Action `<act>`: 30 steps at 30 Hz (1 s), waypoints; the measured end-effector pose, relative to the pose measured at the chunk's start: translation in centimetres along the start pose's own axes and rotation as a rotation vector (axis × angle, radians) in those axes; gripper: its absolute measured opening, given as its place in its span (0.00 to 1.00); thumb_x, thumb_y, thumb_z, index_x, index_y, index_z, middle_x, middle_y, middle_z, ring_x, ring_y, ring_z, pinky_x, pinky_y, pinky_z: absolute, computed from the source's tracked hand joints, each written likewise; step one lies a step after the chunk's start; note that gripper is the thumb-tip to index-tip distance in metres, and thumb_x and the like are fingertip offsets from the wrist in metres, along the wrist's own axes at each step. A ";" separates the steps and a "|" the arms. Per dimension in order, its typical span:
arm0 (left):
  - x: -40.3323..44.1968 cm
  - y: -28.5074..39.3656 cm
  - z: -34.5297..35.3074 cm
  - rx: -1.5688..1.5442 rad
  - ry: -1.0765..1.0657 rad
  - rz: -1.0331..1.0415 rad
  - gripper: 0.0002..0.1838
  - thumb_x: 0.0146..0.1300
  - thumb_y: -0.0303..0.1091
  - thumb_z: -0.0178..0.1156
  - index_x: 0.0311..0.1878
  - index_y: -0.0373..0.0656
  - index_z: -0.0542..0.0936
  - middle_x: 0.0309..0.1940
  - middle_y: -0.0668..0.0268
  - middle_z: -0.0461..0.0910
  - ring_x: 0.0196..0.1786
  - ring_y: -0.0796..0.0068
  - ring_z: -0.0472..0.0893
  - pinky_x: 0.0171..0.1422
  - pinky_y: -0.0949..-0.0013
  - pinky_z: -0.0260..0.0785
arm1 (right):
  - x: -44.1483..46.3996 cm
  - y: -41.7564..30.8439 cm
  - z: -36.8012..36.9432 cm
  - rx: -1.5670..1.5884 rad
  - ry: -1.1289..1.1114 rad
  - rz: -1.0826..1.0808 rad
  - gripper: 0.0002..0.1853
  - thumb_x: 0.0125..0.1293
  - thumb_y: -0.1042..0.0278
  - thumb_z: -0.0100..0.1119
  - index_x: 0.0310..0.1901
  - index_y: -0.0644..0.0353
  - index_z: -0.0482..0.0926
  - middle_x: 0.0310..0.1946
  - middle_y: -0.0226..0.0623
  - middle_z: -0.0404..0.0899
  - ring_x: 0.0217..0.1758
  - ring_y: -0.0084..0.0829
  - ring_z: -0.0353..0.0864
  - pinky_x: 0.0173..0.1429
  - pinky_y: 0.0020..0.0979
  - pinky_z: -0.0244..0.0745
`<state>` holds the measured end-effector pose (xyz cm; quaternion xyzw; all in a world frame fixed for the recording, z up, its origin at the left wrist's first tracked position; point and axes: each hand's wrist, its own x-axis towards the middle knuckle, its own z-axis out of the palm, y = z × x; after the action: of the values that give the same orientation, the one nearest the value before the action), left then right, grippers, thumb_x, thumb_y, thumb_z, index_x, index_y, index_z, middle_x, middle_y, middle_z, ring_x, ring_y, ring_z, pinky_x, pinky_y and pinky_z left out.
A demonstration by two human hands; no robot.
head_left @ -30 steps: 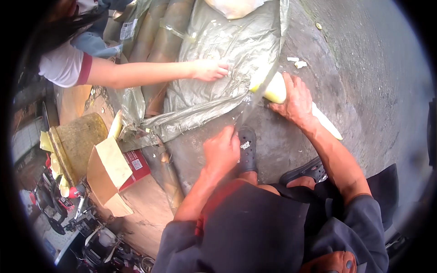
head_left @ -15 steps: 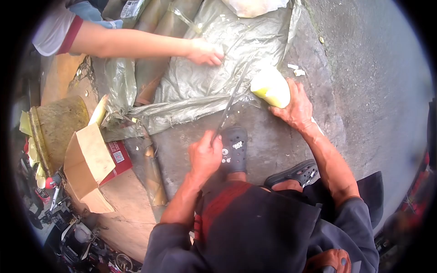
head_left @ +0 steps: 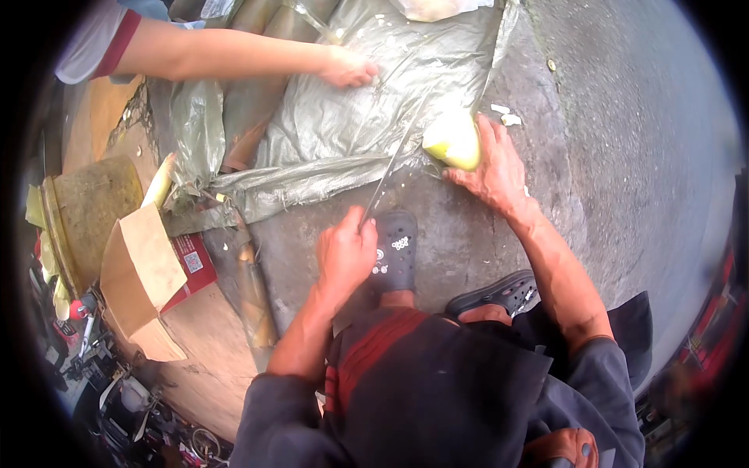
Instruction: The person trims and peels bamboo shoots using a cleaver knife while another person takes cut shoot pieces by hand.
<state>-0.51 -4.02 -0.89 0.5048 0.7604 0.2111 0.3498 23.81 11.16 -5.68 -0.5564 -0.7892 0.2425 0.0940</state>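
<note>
My left hand (head_left: 347, 248) is closed around the handle of a long, thin-bladed knife (head_left: 396, 153), whose blade slants up and away over the edge of the plastic sheet. My right hand (head_left: 497, 165) grips a thick, pale yellow-green bamboo shoot (head_left: 456, 139) from its right side, with the thumb at its near end. The shoot sits at the sheet's right edge, and strong light washes out its upper surface. A small gap separates the blade from the shoot. Small white scraps (head_left: 509, 118) lie on the ground beyond my right hand.
Another person's hand (head_left: 349, 67) reaches over the plastic sheet (head_left: 312, 125) from the left. A sheathed bamboo shoot (head_left: 256, 304), an open cardboard box (head_left: 144, 261) and a dirty bucket (head_left: 97, 210) are at left. A clear bag (head_left: 441, 8) lies at the top.
The bamboo shoot has turned and tilted slightly in my right hand, which has moved a little away from me. The other person's hand has shifted slightly up and left in view.
</note>
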 end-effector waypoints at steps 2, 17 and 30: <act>0.2 0.2 -0.2 -0.007 0.031 -0.011 0.06 0.67 0.33 0.59 0.38 0.40 0.77 0.16 0.51 0.77 0.24 0.42 0.80 0.29 0.45 0.68 | 0.3 0.1 -0.1 -0.016 -0.044 0.001 0.54 0.43 0.55 0.83 0.73 0.60 0.63 0.58 0.54 0.72 0.60 0.55 0.75 0.62 0.49 0.75; 0.2 -0.2 -1.2 0.105 -0.101 -0.015 0.07 0.66 0.35 0.59 0.37 0.43 0.76 0.22 0.51 0.81 0.29 0.41 0.81 0.33 0.42 0.70 | 2.6 -0.5 -1.5 0.122 -0.056 -0.209 0.41 0.51 0.55 0.80 0.65 0.55 0.71 0.58 0.48 0.71 0.63 0.51 0.74 0.66 0.45 0.72; -0.3 -1.0 -0.1 -0.036 -0.076 -0.050 0.08 0.68 0.35 0.61 0.36 0.41 0.78 0.17 0.52 0.76 0.21 0.47 0.78 0.27 0.53 0.65 | 8.8 -3.0 -4.2 -0.042 -0.545 -0.219 0.26 0.51 0.61 0.80 0.47 0.57 0.75 0.49 0.44 0.69 0.60 0.49 0.71 0.61 0.46 0.73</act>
<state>-1.15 -4.64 -1.38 0.4867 0.7552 0.1967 0.3926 19.90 19.68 -1.65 -0.3841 -0.8456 0.3549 -0.1071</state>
